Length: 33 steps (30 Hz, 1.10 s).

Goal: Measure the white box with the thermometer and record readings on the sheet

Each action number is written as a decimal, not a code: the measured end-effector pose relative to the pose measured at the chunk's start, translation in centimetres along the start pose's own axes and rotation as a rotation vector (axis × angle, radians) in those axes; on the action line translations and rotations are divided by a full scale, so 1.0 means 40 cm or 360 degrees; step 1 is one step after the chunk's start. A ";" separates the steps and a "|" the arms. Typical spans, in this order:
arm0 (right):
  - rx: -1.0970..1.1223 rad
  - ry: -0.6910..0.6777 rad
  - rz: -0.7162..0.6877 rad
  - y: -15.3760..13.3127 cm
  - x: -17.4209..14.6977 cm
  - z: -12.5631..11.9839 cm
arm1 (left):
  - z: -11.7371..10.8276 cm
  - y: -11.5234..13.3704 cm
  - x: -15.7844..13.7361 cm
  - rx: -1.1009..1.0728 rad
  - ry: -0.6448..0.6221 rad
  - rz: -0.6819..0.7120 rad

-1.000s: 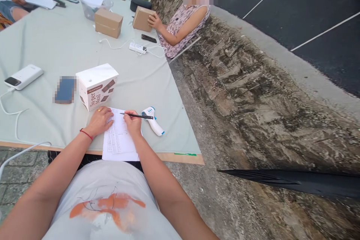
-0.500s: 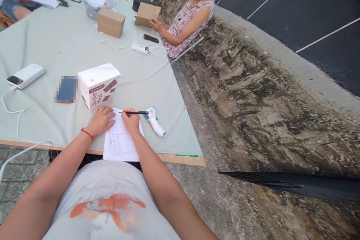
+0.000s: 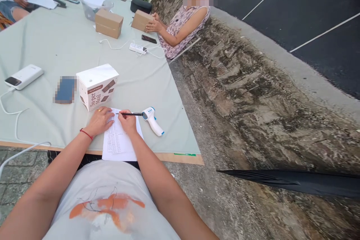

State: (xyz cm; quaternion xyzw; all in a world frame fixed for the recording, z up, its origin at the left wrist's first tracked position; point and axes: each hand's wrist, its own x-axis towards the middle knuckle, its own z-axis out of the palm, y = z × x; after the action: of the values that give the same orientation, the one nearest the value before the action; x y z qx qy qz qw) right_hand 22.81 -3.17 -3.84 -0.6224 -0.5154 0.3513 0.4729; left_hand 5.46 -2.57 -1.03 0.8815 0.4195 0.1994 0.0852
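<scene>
- Head view: paper [image 3: 119, 140] was laid at eight o'clock, touched by the flat left hand [image 3: 100, 120].
- Pen [image 3: 131, 114] was gripped by the right hand [image 3: 128, 122].
- Writing seemed underway; steady paper was probably needed next.

Left hand [image 3: 100, 121] palm down; right hand [image 3: 128, 122] seemingly pinched.
</scene>
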 end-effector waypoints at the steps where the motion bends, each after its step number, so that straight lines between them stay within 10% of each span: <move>1: -0.0011 -0.0008 0.0005 0.000 0.000 0.000 | 0.000 0.000 0.000 0.0004 0.0001 0.0000; 33: 0.0020 -0.0001 0.0059 -0.026 -0.006 -0.010 | -0.008 0.005 0.002 0.0001 -0.0041 -0.0033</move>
State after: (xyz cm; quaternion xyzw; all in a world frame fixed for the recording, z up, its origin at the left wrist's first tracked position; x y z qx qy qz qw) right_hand 22.79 -3.47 -2.74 -0.6288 -0.5016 0.3635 0.4699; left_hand 5.50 -2.64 -0.67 0.8795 0.4277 0.1871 0.0923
